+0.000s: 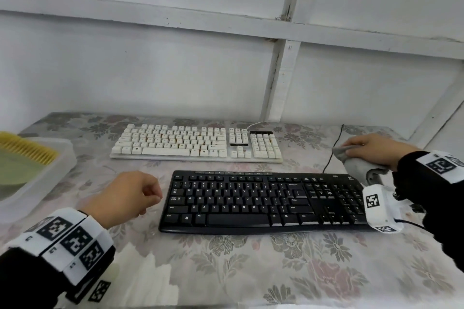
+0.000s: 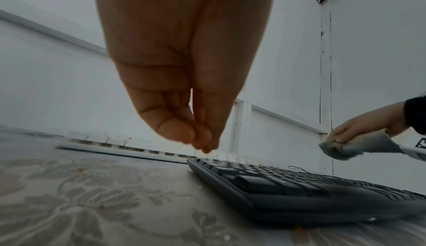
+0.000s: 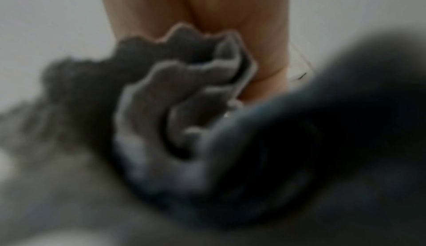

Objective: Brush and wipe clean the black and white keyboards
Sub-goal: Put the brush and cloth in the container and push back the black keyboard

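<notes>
Head view shows two keyboards on a floral-covered counter (image 1: 226, 271): the white keyboard (image 1: 195, 142) at the back near the wall, the black keyboard (image 1: 263, 200) in front of it, closer to the person. The right hand (image 1: 371, 149) sits beyond the black keyboard's far right corner, its grip curled round a bunched grey cloth (image 1: 356, 162); the right wrist view, though blurred, shows the folds of the cloth (image 3: 184, 95) gathered under the palm. The left hand (image 1: 125, 195) hovers just beside the black keyboard's left end, fingers loosely curled with the fingertips (image 2: 202, 140) drawn together, and holds nothing that the left wrist view shows. At the left edge a clear tray (image 1: 50, 175) holds a yellow-bristled brush (image 1: 27, 149), lying unused.

With the brush set down and the cloth in hand, the work looks to be in its wiping stage. The cloth touches neither keyboard at present, so the wiping of at least one seems still to come. The white keyboard shows orange-brown marks among its keys; whether either board has been brushed cannot be told.
</notes>
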`<control>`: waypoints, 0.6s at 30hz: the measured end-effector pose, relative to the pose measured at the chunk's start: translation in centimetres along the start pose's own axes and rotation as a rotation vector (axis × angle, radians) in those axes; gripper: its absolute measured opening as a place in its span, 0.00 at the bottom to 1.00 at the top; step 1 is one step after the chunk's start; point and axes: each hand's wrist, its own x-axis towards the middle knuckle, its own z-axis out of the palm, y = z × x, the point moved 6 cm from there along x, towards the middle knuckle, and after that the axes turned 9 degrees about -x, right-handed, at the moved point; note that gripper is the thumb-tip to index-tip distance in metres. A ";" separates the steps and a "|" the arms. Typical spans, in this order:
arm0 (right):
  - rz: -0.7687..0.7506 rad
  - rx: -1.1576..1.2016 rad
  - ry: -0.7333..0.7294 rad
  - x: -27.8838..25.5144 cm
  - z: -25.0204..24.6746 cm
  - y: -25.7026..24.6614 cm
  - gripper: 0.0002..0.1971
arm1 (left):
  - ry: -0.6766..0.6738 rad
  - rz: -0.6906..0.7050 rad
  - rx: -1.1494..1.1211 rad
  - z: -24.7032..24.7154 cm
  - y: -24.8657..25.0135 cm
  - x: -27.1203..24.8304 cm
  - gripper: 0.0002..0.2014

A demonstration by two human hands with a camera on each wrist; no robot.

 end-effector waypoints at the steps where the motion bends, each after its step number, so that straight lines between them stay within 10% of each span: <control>1: -0.019 0.078 0.019 -0.4 0.0 -0.9 0.09 | 0.011 0.003 -0.005 0.0 0.0 -0.2 0.08; 18: -0.309 0.702 -0.155 -5.4 6.0 -27.1 0.10 | 0.148 0.165 0.009 -10.1 -5.1 -1.5 0.02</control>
